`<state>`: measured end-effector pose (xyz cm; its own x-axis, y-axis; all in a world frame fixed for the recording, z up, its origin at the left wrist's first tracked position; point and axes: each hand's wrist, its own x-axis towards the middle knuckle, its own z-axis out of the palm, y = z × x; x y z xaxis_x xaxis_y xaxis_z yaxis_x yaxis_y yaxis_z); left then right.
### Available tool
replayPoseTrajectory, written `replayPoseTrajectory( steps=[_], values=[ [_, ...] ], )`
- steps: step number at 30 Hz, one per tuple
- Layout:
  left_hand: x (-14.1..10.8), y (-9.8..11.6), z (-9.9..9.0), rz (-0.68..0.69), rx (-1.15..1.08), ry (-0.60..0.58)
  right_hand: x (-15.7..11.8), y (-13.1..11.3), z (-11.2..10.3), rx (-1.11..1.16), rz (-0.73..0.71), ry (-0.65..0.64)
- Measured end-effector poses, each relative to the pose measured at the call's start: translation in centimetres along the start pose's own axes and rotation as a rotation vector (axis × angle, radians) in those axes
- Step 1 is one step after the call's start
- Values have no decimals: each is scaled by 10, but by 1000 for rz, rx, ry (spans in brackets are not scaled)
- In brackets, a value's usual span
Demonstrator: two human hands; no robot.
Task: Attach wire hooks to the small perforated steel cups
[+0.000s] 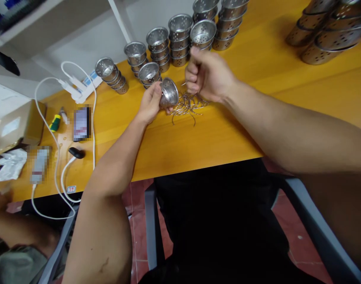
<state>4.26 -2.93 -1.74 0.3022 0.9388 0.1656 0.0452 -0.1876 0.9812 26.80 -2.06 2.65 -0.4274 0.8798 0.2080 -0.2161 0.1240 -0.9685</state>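
My left hand (152, 103) is closed round a small perforated metal strainer cup (169, 93), tilted with its mouth toward the right. To the right of it and a little higher, my right hand (204, 75) has its fingers curled in. A thin metal wire (184, 83) pokes out from those fingers on the left; the rest of it is hidden in the grip. Below both hands a loose pile of thin curved wires (188, 105) lies on the yellow wooden table (180, 146).
Stacks of the same strainer cups (180, 37) line the table's back, with more cups (331, 35) at the far right. On the left are a power strip (87, 88), white cables, a phone (81, 124), a cardboard box (23, 124) and another person's arm (17, 228).
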Motion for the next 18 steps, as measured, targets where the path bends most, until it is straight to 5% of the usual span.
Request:
replayPoseTrajectory(
  steps=[4, 10, 18],
  values=[
    [5, -3, -5, 161, 168, 35, 4, 8, -17, -416, -68, 137],
    [12, 10, -15, 622, 472, 317, 9, 27, -27, -716, -113, 81],
    [21, 2, -49, 527, 636, 575, 7, 35, -20, -753, -159, 15]
  ],
)
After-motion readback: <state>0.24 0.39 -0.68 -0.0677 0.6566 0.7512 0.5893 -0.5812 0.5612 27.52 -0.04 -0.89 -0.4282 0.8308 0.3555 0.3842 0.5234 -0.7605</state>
